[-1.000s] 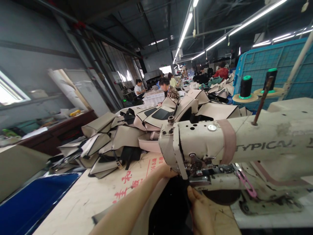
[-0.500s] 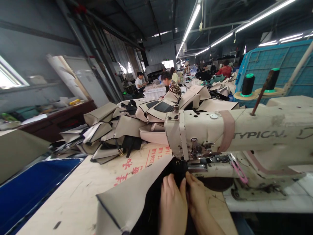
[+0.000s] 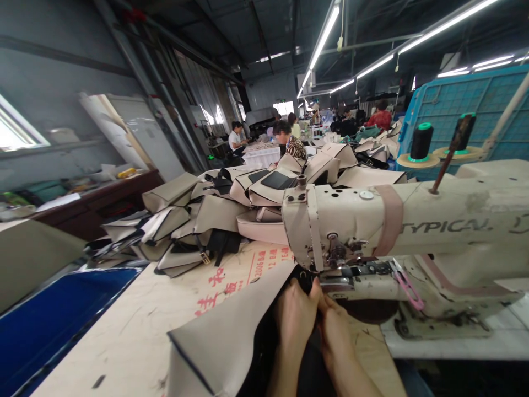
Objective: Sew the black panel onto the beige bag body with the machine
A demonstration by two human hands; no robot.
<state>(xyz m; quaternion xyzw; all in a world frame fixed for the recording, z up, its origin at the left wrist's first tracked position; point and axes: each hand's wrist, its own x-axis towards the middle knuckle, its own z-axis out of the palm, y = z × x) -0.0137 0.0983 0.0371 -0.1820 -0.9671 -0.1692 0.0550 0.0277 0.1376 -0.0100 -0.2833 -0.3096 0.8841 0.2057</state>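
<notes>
A beige bag (image 3: 225,325) with dark edging and a black inside lies on the wooden board, its black upper part reaching the head of the sewing machine (image 3: 343,220). My left hand (image 3: 296,309) is closed on the black part of the bag, fingers curled inside its opening. Close beside it, my right hand (image 3: 334,325) grips the same black material from the right, thumb up near the needle area. The fingertips of both hands are partly hidden by the material. A metal ring shows on the black part just ahead of my left hand.
Several beige bags (image 3: 219,212) are heaped behind the wooden board (image 3: 136,325). Pink-handled thread snips (image 3: 409,289) rest on the machine bed. Black thread spools (image 3: 422,142) stand at right, before a blue crate (image 3: 467,105). A blue-lined bin (image 3: 53,320) is at left. People sit farther back.
My left hand has moved forward, its fingers curling deeper into the black opening. The bag has shifted slightly right, and the machine appears a little farther right in view.
</notes>
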